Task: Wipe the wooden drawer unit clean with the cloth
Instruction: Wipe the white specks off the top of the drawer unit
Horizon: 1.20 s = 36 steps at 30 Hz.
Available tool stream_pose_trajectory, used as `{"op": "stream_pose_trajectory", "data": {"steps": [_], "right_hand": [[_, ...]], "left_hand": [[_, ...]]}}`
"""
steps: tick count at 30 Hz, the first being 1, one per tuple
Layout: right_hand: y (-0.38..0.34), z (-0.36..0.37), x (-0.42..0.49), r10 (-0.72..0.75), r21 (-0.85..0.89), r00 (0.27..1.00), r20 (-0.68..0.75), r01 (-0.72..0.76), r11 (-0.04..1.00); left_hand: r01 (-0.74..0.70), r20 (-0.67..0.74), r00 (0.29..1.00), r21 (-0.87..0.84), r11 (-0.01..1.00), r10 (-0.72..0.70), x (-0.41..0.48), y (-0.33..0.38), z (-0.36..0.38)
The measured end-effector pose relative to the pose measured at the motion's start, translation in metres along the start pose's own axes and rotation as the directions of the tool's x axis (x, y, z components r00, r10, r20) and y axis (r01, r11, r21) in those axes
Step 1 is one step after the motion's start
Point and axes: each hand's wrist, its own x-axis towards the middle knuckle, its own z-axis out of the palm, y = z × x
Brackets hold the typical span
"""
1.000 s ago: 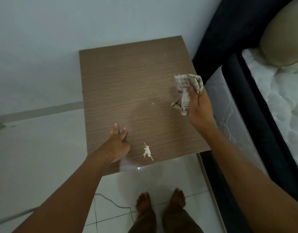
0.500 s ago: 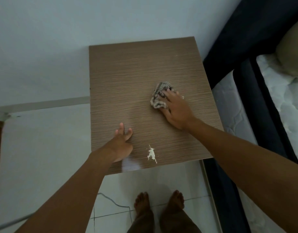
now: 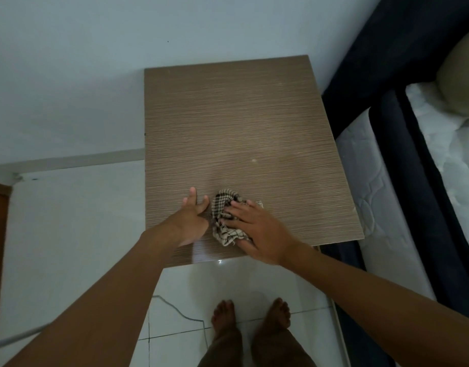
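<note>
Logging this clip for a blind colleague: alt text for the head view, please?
The right hand presses a checked cloth flat on the wooden drawer unit near its front edge. The left hand rests beside it, a bed alongside.

Both forearms (image 3: 101,295) are bare and sleeveless, feet (image 3: 250,312) bare, with dark brown trousers (image 3: 254,348) below.

The right hand (image 3: 257,230) is lower on the wooden top (image 3: 236,123) than it was a second ago. Back then it held the checked cloth (image 3: 225,221) up in the air by the right edge. Half a second ago it pressed the cloth flat near the middle. Now hand and cloth sit near the front edge, just beside the left hand (image 3: 192,221). The cloth covers the place where the white splat was, so the splat no longer shows.
</note>
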Motion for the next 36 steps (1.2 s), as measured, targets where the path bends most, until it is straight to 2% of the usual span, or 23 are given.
{"op": "stream_pose_trajectory", "data": {"steps": [12, 18, 21, 24, 28, 32, 36], "right_hand": [[-0.018, 0.022, -0.027, -0.146, -0.064, 0.989, 0.03, 0.148, 0.987], [-0.033, 0.027, -0.046, -0.142, -0.056, 0.99, 0.019, 0.143, 0.988], [-0.047, 0.026, -0.061, -0.049, 0.06, 0.994, 0.094, 0.044, 0.997], [-0.067, 0.014, -0.075, 0.164, 0.35, 0.972, 0.166, -0.214, 0.912], [-0.073, -0.019, -0.068, 0.33, 0.469, 0.944, 0.007, -0.295, 0.832], [-0.055, -0.053, -0.032, 0.461, 0.482, 0.869, -0.181, -0.33, 0.812], [-0.026, -0.063, 0.011, 0.495, 0.304, 0.828, -0.263, -0.416, 0.857]], "left_hand": [[0.007, -0.028, 1.0, 0.063, 0.998, -0.006, -0.003, 0.004, 0.001], [0.012, -0.019, 1.0, 0.085, 0.996, -0.01, -0.005, 0.004, 0.0], [0.009, -0.019, 1.0, 0.091, 0.996, -0.008, -0.007, 0.006, 0.0], [0.007, -0.017, 1.0, 0.112, 0.994, -0.005, -0.01, 0.008, 0.0], [-0.003, -0.022, 1.0, 0.106, 0.994, 0.005, -0.011, 0.006, 0.0], [-0.003, -0.046, 0.999, 0.099, 0.995, 0.007, -0.012, 0.005, 0.003], [-0.016, -0.062, 0.998, 0.077, 0.997, 0.021, -0.013, 0.002, 0.002]]}}
